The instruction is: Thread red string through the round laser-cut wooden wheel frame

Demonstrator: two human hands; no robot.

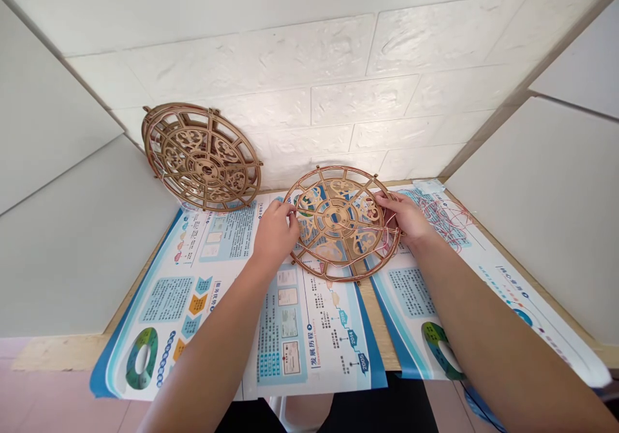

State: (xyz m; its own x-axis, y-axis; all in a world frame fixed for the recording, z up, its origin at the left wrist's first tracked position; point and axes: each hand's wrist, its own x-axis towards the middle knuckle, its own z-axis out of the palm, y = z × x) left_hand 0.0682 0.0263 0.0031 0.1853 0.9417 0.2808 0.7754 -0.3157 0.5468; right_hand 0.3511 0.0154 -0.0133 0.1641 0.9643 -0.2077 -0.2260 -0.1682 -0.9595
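Note:
A round bronze-coloured openwork frame (338,220) with scroll patterns and thin wires along its rim is held just over the printed sheets. My left hand (276,230) grips its left rim, fingers curled and thumb pressed in. On the right side, my right hand (406,215) holds the rim between thumb and fingers, near some loose pinkish wires. More round frames of the same kind (203,162) lean together against the wall at the back left.
Printed posters (207,291) cover much of the wooden table (374,317). A tangle of thin reddish wire (447,220) lies at the right, beside a small clear plastic packet (428,186). A white brick-patterned wall (333,111) stands behind, with pale panels on both sides.

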